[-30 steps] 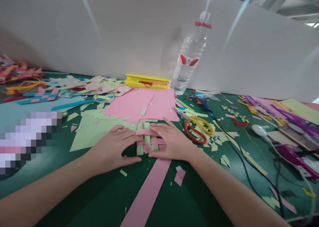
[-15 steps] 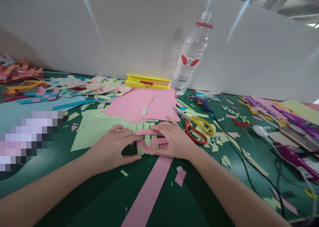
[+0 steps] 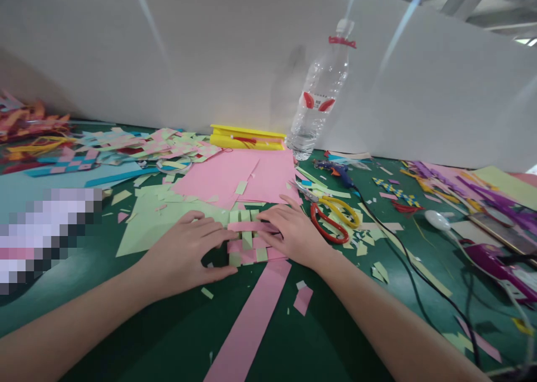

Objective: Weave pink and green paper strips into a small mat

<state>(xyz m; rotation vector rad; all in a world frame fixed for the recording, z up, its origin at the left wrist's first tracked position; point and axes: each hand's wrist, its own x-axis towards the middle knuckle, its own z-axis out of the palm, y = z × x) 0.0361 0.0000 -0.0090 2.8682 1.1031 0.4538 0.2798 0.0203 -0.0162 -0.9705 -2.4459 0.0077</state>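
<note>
Pale green and pink paper strips are interlaced into a small woven mat on the green table. A pink strip crosses its upper part. My left hand lies at the mat's left side, index fingertip at the strip's left end, thumb apart near the lower left corner. On the right side, my right hand has its thumb and index finger on the same strip, covering its right end. A wide pink paper band runs from the mat's lower edge towards me.
Scissors with red and yellow handles lie right of my hand, near a glue gun and its cord. Pink sheets, a green sheet and a water bottle are behind. Paper scraps surround the mat.
My right thumb has moved up from the mat's lower row to the upper pink strip, uncovering the lower rows. A lower pink strip now sits closer to the bottom row. My left hand barely moved.
</note>
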